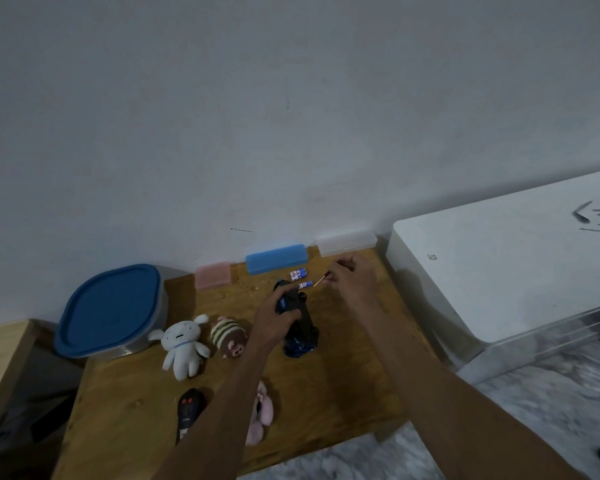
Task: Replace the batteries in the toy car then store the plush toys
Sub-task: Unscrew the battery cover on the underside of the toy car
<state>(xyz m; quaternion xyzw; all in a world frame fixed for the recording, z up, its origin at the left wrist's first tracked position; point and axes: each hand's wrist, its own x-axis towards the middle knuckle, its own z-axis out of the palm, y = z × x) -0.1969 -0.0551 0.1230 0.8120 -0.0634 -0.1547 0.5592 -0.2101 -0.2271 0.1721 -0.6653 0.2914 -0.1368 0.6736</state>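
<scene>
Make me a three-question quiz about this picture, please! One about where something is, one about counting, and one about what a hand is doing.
1. Where do the two small batteries lie?
A. Inside the big tub
B. On the wooden table just in front of the blue case
C. On the white cabinet

2. How many plush toys show on the table?
A. Three
B. One
C. Five

3. What is the left hand doing?
A. Lying flat on the table
B. Pinching a thin tool
C. Gripping the toy car

Answers:
1. B: both batteries lie on the wood below the blue case.
2. A: the white plush, the striped pig plush and the pink plush, partly behind the left forearm.
3. C: its fingers curl round the dark toy car, while the right hand pinches the thin tool.
</scene>
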